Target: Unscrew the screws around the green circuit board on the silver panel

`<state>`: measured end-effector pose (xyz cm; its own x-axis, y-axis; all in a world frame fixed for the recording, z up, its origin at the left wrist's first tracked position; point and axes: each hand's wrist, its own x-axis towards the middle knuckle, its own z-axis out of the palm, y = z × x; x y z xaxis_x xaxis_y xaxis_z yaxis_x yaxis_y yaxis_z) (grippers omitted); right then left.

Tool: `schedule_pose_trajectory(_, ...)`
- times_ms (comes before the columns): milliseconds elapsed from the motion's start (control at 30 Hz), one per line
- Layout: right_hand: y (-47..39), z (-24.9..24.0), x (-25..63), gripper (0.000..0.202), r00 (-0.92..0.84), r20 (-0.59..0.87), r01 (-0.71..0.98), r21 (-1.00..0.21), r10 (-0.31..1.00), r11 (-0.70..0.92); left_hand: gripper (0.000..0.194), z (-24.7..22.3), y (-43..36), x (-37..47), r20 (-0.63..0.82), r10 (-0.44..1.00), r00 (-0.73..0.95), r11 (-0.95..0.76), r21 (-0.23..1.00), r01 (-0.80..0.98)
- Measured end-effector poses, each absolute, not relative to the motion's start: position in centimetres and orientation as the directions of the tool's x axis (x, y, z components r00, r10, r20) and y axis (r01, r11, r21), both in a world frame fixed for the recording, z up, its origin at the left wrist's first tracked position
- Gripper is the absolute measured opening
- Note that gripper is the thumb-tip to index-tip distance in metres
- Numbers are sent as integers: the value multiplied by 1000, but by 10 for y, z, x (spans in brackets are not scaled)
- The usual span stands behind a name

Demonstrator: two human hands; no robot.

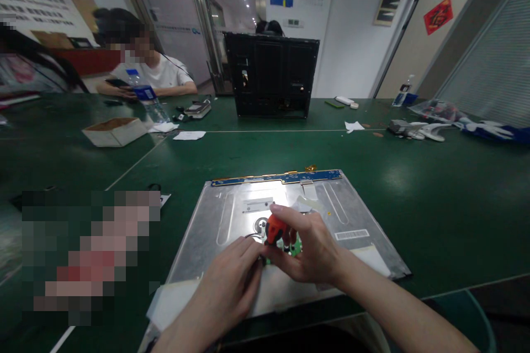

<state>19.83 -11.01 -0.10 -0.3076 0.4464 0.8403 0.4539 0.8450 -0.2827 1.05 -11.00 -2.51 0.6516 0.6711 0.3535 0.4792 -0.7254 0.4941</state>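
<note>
A flat silver display panel [240, 215] lies on the green table, with a blue circuit strip [273, 178] along its far edge. Between my hands, a small green circuit board [296, 248] is partly covered by fingers. My right hand [314, 242] grips an orange-and-black screwdriver [275, 228] upright over this board; its tip is hidden. My left hand [232, 273] rests on the panel with its fingers curled together beside the screwdriver's lower end. Whatever those fingers pinch is out of sight. A dark cable [253, 235] runs near the left fingertips.
At the back stands a black monitor housing [271, 74]. To the left are a shallow box [116, 132], a water bottle [144, 96] and a seated person [153, 69]. Gloves [418, 130] and another bottle [403, 92] lie toward the right. The lower left is pixelated.
</note>
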Motion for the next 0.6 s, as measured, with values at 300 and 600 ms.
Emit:
schedule_pose_trajectory(300,-113,1,200,62,-315,833,448,-291,454,845,18,-23,-110,10,298,673,677,-712,507,486)
schedule_pose_trajectory(600,-112,1,198,58,-291,860,445,-265,419,855,17,-23,-110,11,324,671,667,-720,501,480)
